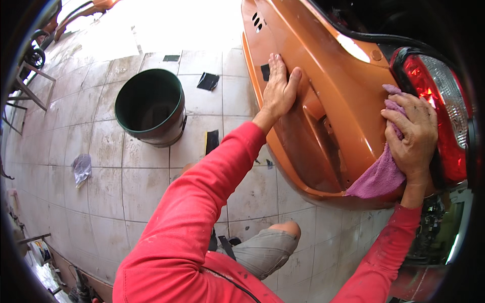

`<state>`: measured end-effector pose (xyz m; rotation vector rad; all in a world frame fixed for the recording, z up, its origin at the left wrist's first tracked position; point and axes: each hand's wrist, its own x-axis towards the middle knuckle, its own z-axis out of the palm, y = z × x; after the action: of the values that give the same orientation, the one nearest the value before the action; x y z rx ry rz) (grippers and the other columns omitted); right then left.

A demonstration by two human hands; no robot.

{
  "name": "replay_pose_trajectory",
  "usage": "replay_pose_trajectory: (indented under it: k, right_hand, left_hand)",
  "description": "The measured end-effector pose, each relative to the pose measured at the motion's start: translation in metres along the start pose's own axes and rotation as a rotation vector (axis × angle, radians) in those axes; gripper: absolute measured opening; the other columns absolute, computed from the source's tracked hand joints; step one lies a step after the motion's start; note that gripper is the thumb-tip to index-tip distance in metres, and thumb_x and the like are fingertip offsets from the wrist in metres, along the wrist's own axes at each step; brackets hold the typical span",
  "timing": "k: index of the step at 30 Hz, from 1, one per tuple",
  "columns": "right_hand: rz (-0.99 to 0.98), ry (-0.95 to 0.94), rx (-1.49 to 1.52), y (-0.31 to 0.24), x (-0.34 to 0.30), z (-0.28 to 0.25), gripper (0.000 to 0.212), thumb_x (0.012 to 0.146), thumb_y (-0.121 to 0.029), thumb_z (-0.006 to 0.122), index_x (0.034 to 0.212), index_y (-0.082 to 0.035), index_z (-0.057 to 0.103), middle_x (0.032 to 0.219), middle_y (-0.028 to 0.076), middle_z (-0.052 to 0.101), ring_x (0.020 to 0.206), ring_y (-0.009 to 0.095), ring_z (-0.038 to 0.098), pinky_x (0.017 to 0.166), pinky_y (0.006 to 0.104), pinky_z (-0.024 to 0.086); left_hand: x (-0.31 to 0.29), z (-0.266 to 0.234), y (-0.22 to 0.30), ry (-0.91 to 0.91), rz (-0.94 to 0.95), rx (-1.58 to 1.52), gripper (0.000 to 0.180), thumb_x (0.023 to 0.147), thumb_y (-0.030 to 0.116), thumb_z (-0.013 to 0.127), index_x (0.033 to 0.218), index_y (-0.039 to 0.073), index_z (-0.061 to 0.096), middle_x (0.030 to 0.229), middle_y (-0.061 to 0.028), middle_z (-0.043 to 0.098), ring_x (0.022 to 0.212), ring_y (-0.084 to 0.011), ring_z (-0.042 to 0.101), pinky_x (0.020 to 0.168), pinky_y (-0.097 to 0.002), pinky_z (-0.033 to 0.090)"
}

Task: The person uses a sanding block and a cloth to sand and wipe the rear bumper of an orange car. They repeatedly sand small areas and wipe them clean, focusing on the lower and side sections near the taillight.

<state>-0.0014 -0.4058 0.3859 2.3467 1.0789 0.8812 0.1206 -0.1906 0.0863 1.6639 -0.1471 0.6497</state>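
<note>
An orange car bumper (348,86) fills the upper right, with a red and clear tail light (439,101) at its right end. My left hand (279,88) lies flat on the bumper's surface, fingers together, holding nothing. My right hand (413,132) presses a purple cloth (379,174) against the bumper just left of the tail light; the cloth hangs down below my palm. Both arms wear red sleeves.
A dark green bucket (151,106) stands on the dirty tiled floor (101,192) to the left. Black sheets (207,81) lie on the tiles near it. A crumpled grey rag (82,167) lies further left. Metal stands (28,83) line the far left edge.
</note>
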Motion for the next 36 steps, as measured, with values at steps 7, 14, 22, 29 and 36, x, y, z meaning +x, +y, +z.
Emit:
replay_pose_trajectory:
  k: [7, 14, 22, 29, 36]
  right_hand:
    - [0.032, -0.024, 0.040, -0.002, -0.001, 0.002, 0.021, 0.081, -0.011, 0.077, 0.100, -0.011, 0.083, 0.123, 0.004, 0.077, 0.127, 0.027, 0.068, 0.122, 0.0520, 0.043]
    - [-0.002, 0.032, 0.055, -0.004, 0.007, 0.004, 0.019, 0.081, -0.011, 0.078, 0.099, -0.011, 0.082, 0.122, 0.004, 0.077, 0.126, 0.028, 0.068, 0.120, 0.0520, 0.044]
    - [0.015, 0.014, 0.030, -0.001, 0.000, -0.001, 0.015, 0.081, -0.012, 0.078, 0.096, -0.011, 0.081, 0.121, 0.004, 0.077, 0.125, 0.027, 0.068, 0.118, 0.0508, 0.045]
    - [0.039, 0.007, 0.069, 0.004, -0.006, -0.005, 0.017, 0.079, -0.012, 0.077, 0.095, -0.010, 0.082, 0.121, 0.005, 0.077, 0.124, 0.027, 0.068, 0.117, 0.0511, 0.045]
    - [0.041, 0.093, 0.116, -0.002, 0.010, -0.004, 0.017, 0.078, -0.011, 0.076, 0.094, -0.009, 0.082, 0.120, 0.005, 0.077, 0.123, 0.027, 0.068, 0.118, 0.0518, 0.044]
  left_hand:
    - [-0.157, 0.034, 0.001, 0.000, -0.040, -0.051, 0.097, 0.113, 0.050, 0.052, 0.172, -0.011, 0.007, 0.181, -0.0349, 0.004, 0.170, -0.0471, 0.001, 0.138, -0.0525, 0.006]
    - [0.042, -0.016, -0.013, -0.009, 0.201, 0.419, 0.094, 0.113, 0.053, 0.053, 0.169, -0.015, 0.018, 0.176, -0.0421, 0.015, 0.166, -0.0545, 0.013, 0.136, -0.0506, 0.021]
    - [0.020, -0.008, 0.017, -0.050, 0.259, 0.195, 0.078, 0.118, 0.042, 0.045, 0.171, -0.009, 0.019, 0.178, -0.0385, 0.013, 0.166, -0.0530, 0.017, 0.135, -0.0485, 0.024]
    - [-0.057, 0.016, 0.045, -0.111, 0.296, 0.059, 0.103, 0.110, 0.058, 0.056, 0.174, -0.008, 0.009, 0.178, -0.0407, 0.008, 0.168, -0.0525, 0.008, 0.136, -0.0524, 0.017]
    - [0.138, -0.045, -0.033, -0.037, 0.453, 0.267, 0.051, 0.117, 0.021, 0.045, 0.159, -0.007, 0.040, 0.171, -0.0424, 0.027, 0.161, -0.0596, 0.024, 0.135, -0.0554, 0.025]
